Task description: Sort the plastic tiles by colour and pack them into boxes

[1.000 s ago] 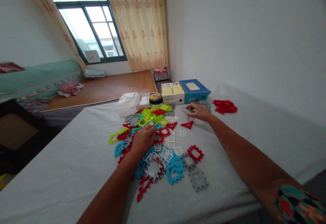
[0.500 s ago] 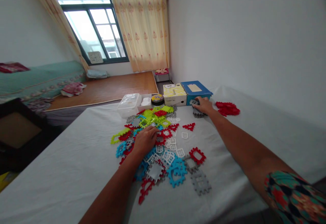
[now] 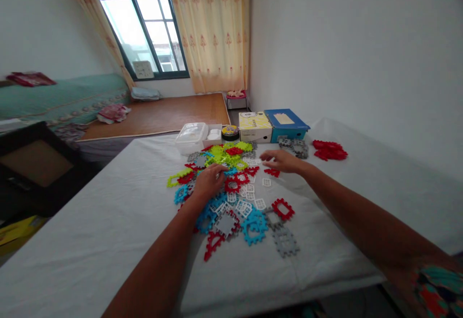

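A loose heap of toothed plastic pieces in red, blue, green, grey and white covers the middle of the table. My left hand (image 3: 210, 181) rests on the heap's middle, its fingers bent over the pieces; what they hold, if anything, is hidden. My right hand (image 3: 281, 160) hovers right of the heap, fingers apart and nothing between them, near a red triangular piece (image 3: 272, 172). Behind it lie stacked grey pieces (image 3: 298, 148), with a red pile (image 3: 330, 150) to their right. Green pieces (image 3: 224, 156) top the far side of the heap, and blue pieces (image 3: 253, 227) lie nearer me.
Along the table's (image 3: 90, 212) far edge stand a clear plastic box (image 3: 192, 135), a round black-rimmed tin (image 3: 230, 133), a yellow and white box (image 3: 255, 126) and a blue box (image 3: 286, 124). A white wall rises on the right.
My right hand has left the grey stack and moved left toward the heap, its fingers now free. My left hand stays over the heap. The view has shifted slightly.
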`<control>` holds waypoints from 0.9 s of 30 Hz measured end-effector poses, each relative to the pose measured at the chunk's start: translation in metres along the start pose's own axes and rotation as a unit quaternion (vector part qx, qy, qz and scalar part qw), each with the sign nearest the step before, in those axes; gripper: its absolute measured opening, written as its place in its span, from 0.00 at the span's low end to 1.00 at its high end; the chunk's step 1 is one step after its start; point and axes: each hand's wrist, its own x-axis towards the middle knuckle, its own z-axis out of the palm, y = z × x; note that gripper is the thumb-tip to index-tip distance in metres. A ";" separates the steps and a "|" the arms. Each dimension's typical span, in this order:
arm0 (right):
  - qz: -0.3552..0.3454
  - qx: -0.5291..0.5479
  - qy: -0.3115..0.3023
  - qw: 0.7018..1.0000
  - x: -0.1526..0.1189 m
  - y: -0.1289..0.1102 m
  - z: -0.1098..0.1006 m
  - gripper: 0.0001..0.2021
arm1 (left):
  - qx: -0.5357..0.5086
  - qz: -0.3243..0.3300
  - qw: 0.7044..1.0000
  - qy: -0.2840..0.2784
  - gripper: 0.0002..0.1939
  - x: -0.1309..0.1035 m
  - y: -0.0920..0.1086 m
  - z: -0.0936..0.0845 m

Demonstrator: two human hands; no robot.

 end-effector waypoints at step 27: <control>-0.029 -0.065 -0.086 0.994 -0.161 -0.041 0.043 0.54 | -0.126 -0.029 0.990 0.059 0.14 0.011 -0.017 -0.001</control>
